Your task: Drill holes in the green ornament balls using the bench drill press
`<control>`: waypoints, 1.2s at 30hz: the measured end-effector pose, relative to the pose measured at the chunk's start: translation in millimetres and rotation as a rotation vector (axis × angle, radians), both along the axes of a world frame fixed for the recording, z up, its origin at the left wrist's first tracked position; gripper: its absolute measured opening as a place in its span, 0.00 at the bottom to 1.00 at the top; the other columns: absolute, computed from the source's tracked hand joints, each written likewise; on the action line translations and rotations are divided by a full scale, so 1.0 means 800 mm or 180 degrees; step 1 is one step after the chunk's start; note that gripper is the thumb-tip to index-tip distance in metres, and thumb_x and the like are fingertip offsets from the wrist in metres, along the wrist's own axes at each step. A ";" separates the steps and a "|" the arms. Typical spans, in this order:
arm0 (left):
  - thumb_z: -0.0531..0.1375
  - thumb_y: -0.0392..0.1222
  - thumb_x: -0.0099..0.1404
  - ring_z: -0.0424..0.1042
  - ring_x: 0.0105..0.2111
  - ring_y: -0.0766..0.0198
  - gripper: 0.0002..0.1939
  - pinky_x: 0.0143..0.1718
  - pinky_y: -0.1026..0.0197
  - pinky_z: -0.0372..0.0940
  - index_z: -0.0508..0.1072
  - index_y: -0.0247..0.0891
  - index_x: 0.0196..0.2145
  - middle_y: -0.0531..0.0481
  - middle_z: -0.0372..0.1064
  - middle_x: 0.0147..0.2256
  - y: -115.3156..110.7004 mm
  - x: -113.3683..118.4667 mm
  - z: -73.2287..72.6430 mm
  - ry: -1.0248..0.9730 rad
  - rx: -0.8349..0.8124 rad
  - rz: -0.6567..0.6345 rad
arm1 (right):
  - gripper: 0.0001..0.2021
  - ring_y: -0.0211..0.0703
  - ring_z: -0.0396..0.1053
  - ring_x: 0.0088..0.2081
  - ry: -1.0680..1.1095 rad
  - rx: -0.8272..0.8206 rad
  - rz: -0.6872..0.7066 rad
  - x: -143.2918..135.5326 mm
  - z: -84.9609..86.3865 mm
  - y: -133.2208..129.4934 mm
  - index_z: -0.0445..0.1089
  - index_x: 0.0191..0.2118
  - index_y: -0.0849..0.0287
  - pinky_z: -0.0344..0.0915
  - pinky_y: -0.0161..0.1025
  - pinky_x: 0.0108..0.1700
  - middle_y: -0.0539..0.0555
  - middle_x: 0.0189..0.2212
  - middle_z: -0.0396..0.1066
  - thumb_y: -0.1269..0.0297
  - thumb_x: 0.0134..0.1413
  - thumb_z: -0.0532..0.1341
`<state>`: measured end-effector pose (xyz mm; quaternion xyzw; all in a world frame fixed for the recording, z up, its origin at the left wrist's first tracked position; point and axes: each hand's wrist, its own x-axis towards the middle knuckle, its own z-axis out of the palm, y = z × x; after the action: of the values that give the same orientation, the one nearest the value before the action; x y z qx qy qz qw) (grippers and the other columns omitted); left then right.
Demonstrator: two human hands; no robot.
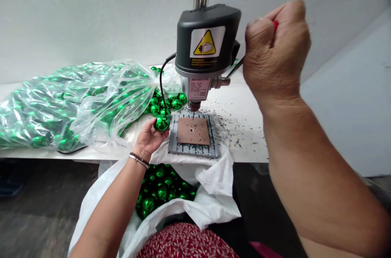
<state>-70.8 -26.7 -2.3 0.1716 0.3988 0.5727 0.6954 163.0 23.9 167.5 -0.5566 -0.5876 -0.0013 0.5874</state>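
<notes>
A shiny green ball (161, 123) rests in the fingers of my left hand (149, 138), just left of the drill press base (172, 144). My right hand (277, 50) is wrapped round the feed lever (236, 67) of the drill press (207, 52); a bit of red shows between the fingers. Below the press head, the thin drill bit (193, 115) points down at a brown square board (200, 136) with a small hole in it. The board lies on the grey slotted base, and dark green chips are scattered over both.
A large clear plastic bag (91, 105) of green balls lies along the left of the white table (247, 127). Loose green balls (176, 104) sit behind my left hand. Under the table edge, a white sack (100, 193) holds many more. A black cable (161, 83) hangs from the press.
</notes>
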 end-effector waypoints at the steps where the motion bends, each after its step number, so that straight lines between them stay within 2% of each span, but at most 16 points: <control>1: 0.60 0.49 0.61 0.72 0.36 0.61 0.15 0.35 0.59 0.68 0.72 0.35 0.38 0.43 0.73 0.38 -0.001 0.006 0.000 -0.0102 0.0038 -0.0018 | 0.14 0.31 0.48 0.27 0.0013 0.0009 -0.0009 0.000 0.000 0.000 0.47 0.27 0.56 0.47 0.35 0.36 0.46 0.24 0.52 0.68 0.61 0.53; 4: 0.56 0.60 0.62 0.71 0.42 0.55 0.24 0.34 0.58 0.67 0.72 0.35 0.40 0.38 0.72 0.42 -0.005 0.024 0.001 -0.0220 0.0185 -0.0171 | 0.14 0.31 0.49 0.27 0.0037 0.0046 -0.0003 -0.002 0.000 0.001 0.48 0.27 0.56 0.47 0.35 0.36 0.46 0.24 0.53 0.68 0.61 0.54; 6: 0.55 0.62 0.61 0.70 0.46 0.53 0.25 0.33 0.59 0.67 0.71 0.36 0.41 0.38 0.71 0.44 -0.007 0.034 0.000 -0.0165 0.0241 -0.0293 | 0.13 0.31 0.49 0.27 0.0031 0.0072 0.0018 -0.002 0.000 0.001 0.48 0.28 0.56 0.48 0.34 0.36 0.46 0.24 0.53 0.67 0.61 0.55; 8: 0.58 0.57 0.61 0.70 0.47 0.54 0.21 0.34 0.60 0.66 0.70 0.38 0.42 0.40 0.71 0.43 -0.007 0.041 -0.002 -0.0092 0.0255 -0.0349 | 0.13 0.31 0.49 0.27 0.0010 0.0107 0.0025 -0.002 -0.001 0.001 0.48 0.28 0.57 0.48 0.34 0.36 0.46 0.24 0.53 0.68 0.60 0.55; 10: 0.61 0.48 0.59 0.71 0.44 0.58 0.16 0.36 0.60 0.67 0.69 0.40 0.43 0.44 0.71 0.42 -0.007 0.044 -0.004 -0.0003 0.0264 -0.0328 | 0.13 0.31 0.48 0.27 -0.0009 0.0107 0.0011 -0.002 -0.001 0.001 0.48 0.28 0.57 0.48 0.34 0.37 0.45 0.24 0.52 0.68 0.61 0.54; 11: 0.62 0.43 0.56 0.71 0.43 0.60 0.17 0.37 0.60 0.67 0.69 0.41 0.44 0.46 0.71 0.41 -0.006 0.044 -0.005 0.0070 0.0276 -0.0321 | 0.13 0.31 0.47 0.27 -0.0016 0.0082 0.0001 -0.002 -0.001 0.001 0.48 0.28 0.57 0.48 0.34 0.37 0.45 0.24 0.51 0.68 0.61 0.54; 13: 0.64 0.37 0.52 0.71 0.40 0.64 0.22 0.40 0.60 0.67 0.68 0.42 0.46 0.49 0.70 0.40 -0.004 0.044 -0.006 0.0319 0.0330 -0.0322 | 0.13 0.31 0.46 0.27 -0.0031 0.0015 -0.0005 -0.002 0.000 0.001 0.47 0.29 0.56 0.47 0.33 0.36 0.45 0.25 0.50 0.67 0.61 0.54; 15: 0.66 0.36 0.50 0.71 0.39 0.65 0.27 0.41 0.60 0.67 0.67 0.42 0.48 0.50 0.70 0.41 0.000 0.043 -0.007 0.0710 0.0412 -0.0303 | 0.14 0.31 0.46 0.28 -0.0053 -0.0061 -0.0004 -0.003 0.001 0.000 0.46 0.29 0.56 0.47 0.33 0.37 0.45 0.25 0.50 0.66 0.62 0.53; 19: 0.70 0.40 0.47 0.71 0.41 0.63 0.32 0.43 0.59 0.67 0.67 0.39 0.50 0.48 0.70 0.44 0.012 0.047 -0.013 0.1649 0.0593 -0.0298 | 0.15 0.31 0.45 0.28 -0.0145 -0.0197 -0.0028 -0.003 0.004 -0.002 0.43 0.28 0.56 0.46 0.32 0.37 0.45 0.27 0.48 0.63 0.63 0.52; 25: 0.68 0.47 0.50 0.71 0.45 0.59 0.29 0.50 0.57 0.64 0.71 0.37 0.50 0.47 0.73 0.44 0.030 0.056 -0.026 0.2850 0.1101 -0.0582 | 0.15 0.31 0.44 0.30 -0.0300 -0.0312 -0.0060 -0.003 0.007 -0.004 0.41 0.29 0.55 0.46 0.31 0.38 0.46 0.29 0.48 0.62 0.64 0.50; 28: 0.67 0.49 0.52 0.71 0.45 0.58 0.29 0.50 0.57 0.64 0.72 0.37 0.50 0.46 0.74 0.45 0.034 0.060 -0.030 0.3156 0.1119 -0.0553 | 0.14 0.30 0.45 0.30 -0.0309 -0.0369 -0.0040 -0.002 0.008 -0.005 0.43 0.30 0.55 0.47 0.30 0.39 0.46 0.29 0.49 0.61 0.65 0.50; 30: 0.67 0.48 0.52 0.71 0.45 0.57 0.28 0.49 0.57 0.65 0.72 0.36 0.50 0.46 0.74 0.44 0.035 0.062 -0.030 0.3251 0.1133 -0.0580 | 0.10 0.30 0.47 0.31 -0.0323 -0.0383 -0.0014 -0.001 0.008 -0.006 0.47 0.33 0.57 0.48 0.30 0.40 0.46 0.30 0.49 0.61 0.65 0.49; 33: 0.67 0.47 0.51 0.71 0.43 0.58 0.29 0.48 0.57 0.65 0.72 0.35 0.50 0.46 0.74 0.43 0.035 0.066 -0.027 0.3350 0.1098 -0.0661 | 0.08 0.31 0.52 0.33 -0.0345 -0.0379 0.0041 0.000 0.008 -0.007 0.53 0.39 0.61 0.51 0.30 0.43 0.47 0.31 0.50 0.61 0.66 0.47; 36: 0.67 0.46 0.50 0.72 0.43 0.58 0.32 0.49 0.57 0.64 0.71 0.35 0.52 0.47 0.74 0.43 0.035 0.070 -0.022 0.3543 0.1027 -0.0664 | 0.08 0.33 0.54 0.36 -0.0358 -0.0382 0.0073 0.000 0.006 -0.006 0.54 0.43 0.62 0.54 0.31 0.45 0.48 0.33 0.52 0.62 0.66 0.46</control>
<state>-14.8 1.4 -20.0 0.5884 0.5926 0.3786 0.3992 162.9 19.3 172.5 -0.5830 -0.6250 0.0094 0.5190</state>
